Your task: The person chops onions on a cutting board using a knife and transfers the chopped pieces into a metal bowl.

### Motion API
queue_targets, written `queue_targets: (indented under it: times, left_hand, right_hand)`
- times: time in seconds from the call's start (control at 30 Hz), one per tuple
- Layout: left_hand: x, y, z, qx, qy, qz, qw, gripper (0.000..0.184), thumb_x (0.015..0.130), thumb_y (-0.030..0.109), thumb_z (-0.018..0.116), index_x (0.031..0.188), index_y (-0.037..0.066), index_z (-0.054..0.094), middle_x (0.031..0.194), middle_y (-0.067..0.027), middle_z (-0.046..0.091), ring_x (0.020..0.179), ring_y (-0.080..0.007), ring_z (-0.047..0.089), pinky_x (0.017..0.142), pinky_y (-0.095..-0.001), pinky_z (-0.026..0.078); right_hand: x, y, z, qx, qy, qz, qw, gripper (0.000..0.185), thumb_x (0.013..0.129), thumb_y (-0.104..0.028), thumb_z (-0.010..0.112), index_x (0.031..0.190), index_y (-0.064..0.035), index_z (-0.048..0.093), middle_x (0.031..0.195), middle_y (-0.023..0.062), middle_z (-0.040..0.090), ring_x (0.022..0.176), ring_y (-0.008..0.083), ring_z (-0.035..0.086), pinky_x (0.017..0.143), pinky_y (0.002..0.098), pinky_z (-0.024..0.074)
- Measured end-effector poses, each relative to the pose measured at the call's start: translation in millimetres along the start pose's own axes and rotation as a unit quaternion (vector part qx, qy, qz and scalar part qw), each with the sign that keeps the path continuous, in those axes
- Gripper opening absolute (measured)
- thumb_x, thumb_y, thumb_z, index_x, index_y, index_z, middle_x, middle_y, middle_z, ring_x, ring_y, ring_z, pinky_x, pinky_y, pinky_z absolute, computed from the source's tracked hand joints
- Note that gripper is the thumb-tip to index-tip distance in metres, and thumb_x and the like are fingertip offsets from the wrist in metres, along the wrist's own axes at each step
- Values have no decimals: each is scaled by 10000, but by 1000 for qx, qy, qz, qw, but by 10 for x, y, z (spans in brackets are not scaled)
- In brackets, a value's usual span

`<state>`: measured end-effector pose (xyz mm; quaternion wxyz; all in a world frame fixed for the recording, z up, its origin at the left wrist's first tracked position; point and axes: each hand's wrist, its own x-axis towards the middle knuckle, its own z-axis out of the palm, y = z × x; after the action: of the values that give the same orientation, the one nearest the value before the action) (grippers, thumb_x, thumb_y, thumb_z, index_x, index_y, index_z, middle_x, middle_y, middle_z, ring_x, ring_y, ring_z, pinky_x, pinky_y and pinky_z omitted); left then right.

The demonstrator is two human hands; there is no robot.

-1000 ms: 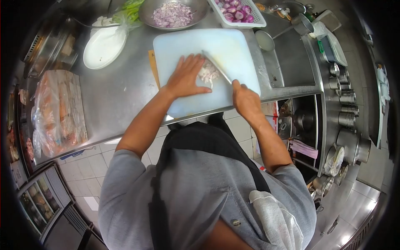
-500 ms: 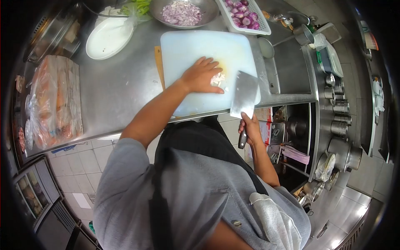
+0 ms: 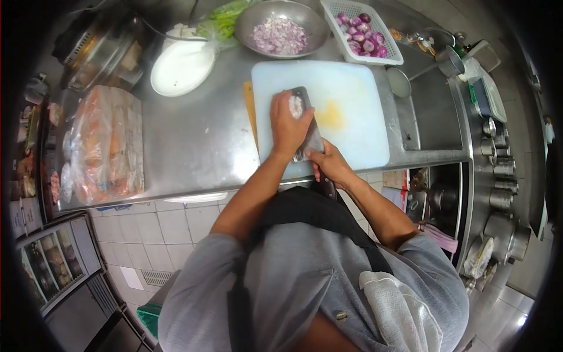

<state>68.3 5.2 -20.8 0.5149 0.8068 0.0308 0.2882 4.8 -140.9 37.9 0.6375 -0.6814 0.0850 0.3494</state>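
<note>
Cleaver (image 3: 315, 141): over the left part of the cutting board (image 3: 352, 88), handle toward the near side;
Right hand (image 3: 331, 163): wrapped round that handle;
Left hand (image 3: 287, 130): cupped round chopped pieces (image 3: 295, 106) on the blade

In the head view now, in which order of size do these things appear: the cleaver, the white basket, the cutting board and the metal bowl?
1. Cutting board
2. Metal bowl and white basket: too alike to rank
3. Cleaver, judged by its visible part; some is covered
</note>
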Motion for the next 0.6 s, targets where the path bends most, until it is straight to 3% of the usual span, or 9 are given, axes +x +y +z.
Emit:
queue_targets:
  times: [0.2, 0.23, 0.33, 0.43, 0.5, 0.53, 0.6]
  left_hand:
    - [832, 219, 122, 24, 78, 74, 994, 519, 891, 233, 806, 1293, -44, 629, 1389, -283, 590, 1325, -464, 530, 1143, -516, 413]
    - [1156, 365, 148, 63, 107, 135, 983, 385, 929, 204, 764, 1226, -15, 653, 1247, -256, 669, 1166, -434, 626, 1021, -474, 484]
    - [1937, 532, 272, 66, 76, 120, 988, 326, 996, 293, 673, 1183, 27, 699, 1190, -230, 694, 1095, -415, 649, 973, -465, 497]
    - [2495, 198, 449, 120, 51, 98, 987, 332, 1025, 322, 620, 1159, 31, 708, 1149, -220, 700, 1079, -414, 641, 972, -488, 483]
    - [2729, -111, 529, 196, 37, 103, 974, 316, 1040, 293, 585, 1132, 9, 690, 1121, -212, 693, 1114, -417, 609, 999, -524, 445]
    - [2777, -80, 516, 208, 69, 137, 966, 320, 1042, 297, 578, 1151, 19, 692, 1144, -210, 693, 1131, -414, 606, 1014, -524, 438]
    - [2623, -7, 446, 231, 116, 203, 944, 331, 1048, 306, 564, 1189, 37, 696, 1190, -205, 693, 1165, -408, 601, 1045, -525, 424]
  right_hand:
    - [269, -819, -92, -110, 2, -136, 984, 176, 965, -80, 574, 1127, -19, 542, 693, 58, 569, 489, 157, 552, 457, 347, 455]
    - [411, -992, -138, -134, 17, -186, 973, 183, 955, -86, 575, 1120, -16, 540, 698, 70, 576, 489, 167, 557, 466, 358, 459]
    - [440, -1657, -347, -107, 2, -176, 979, 192, 947, -119, 578, 1104, -16, 537, 709, 88, 583, 496, 178, 574, 479, 385, 468]
    - [22, -1665, -885, -181, -2, -195, 964, 245, 959, -149, 578, 1141, 8, 531, 758, 166, 642, 575, 289, 653, 552, 443, 508]
    - [-81, -1112, -1355, -272, 81, -229, 931, 321, 986, -189, 590, 1217, 18, 504, 838, 259, 691, 733, 451, 697, 673, 534, 530]
    - [-327, -923, -1499, -310, 123, -253, 908, 370, 1004, -194, 602, 1286, 8, 475, 917, 312, 698, 885, 553, 664, 783, 598, 507]
    - [-560, -520, -1783, -356, 151, -215, 897, 303, 1006, -159, 598, 1229, 4, 472, 882, 318, 691, 879, 549, 668, 792, 616, 499]
